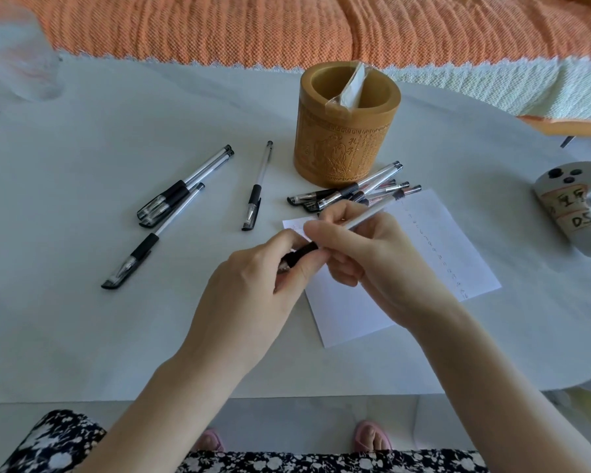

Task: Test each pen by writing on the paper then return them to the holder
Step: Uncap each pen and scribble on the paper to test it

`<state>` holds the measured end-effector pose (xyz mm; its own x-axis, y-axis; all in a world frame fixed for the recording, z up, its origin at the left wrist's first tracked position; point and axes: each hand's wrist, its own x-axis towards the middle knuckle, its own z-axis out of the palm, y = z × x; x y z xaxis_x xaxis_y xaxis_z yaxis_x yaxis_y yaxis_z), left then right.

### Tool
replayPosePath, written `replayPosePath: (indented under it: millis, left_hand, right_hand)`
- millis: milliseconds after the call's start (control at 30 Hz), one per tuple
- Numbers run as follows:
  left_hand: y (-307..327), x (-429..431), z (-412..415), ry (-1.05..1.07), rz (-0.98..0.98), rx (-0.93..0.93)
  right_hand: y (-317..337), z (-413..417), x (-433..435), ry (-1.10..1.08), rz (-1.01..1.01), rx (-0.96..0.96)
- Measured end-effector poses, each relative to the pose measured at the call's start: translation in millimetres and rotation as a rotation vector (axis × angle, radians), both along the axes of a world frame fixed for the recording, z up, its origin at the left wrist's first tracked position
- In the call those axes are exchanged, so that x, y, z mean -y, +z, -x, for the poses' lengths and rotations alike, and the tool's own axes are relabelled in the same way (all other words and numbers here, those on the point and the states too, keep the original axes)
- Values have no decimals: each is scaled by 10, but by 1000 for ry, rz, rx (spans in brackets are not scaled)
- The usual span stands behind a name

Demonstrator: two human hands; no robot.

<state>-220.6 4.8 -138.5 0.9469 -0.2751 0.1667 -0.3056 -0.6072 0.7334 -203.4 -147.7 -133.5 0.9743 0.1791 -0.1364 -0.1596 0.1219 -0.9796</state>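
Note:
Both hands hold one pen [365, 216] above the white paper [434, 247]. My left hand [253, 278] pinches its black cap end, and my right hand [365, 247] grips the clear barrel. The paper carries a column of small marks near its right edge. A carved yellow pen holder [345, 141] stands behind the paper, with only a clear plastic wrapper in it. A heap of several pens [348, 192] lies between the holder and the paper. Three capped pens [178, 192] lie at the left, and a single pen [258, 186] lies in the middle.
The table [82, 336] has a pale white top. An orange woven blanket [287, 25] runs along the far edge. A white controller [574, 209] with labels lies at the right. A blurred clear container [21, 56] stands at the far left. My feet show below the table's near edge.

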Motion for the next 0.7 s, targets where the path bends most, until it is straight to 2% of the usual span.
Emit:
replayPosePath:
  millis: [200, 367, 567, 700]
  left_hand:
    - [-47, -51, 19, 28, -128, -153]
    - [-48, -7, 71, -69, -268, -200]
    - [-111, 61, 77, -137, -361, -167]
    - [-117, 75, 74, -146, -359, -194]
  right_hand:
    - [1, -83, 153, -266, -133, -7]
    - [-15, -120, 266, -326, -46, 1]
    - [-150, -132, 166, -435, 301, 113]
    - [-214, -142, 138, -522, 458, 159]
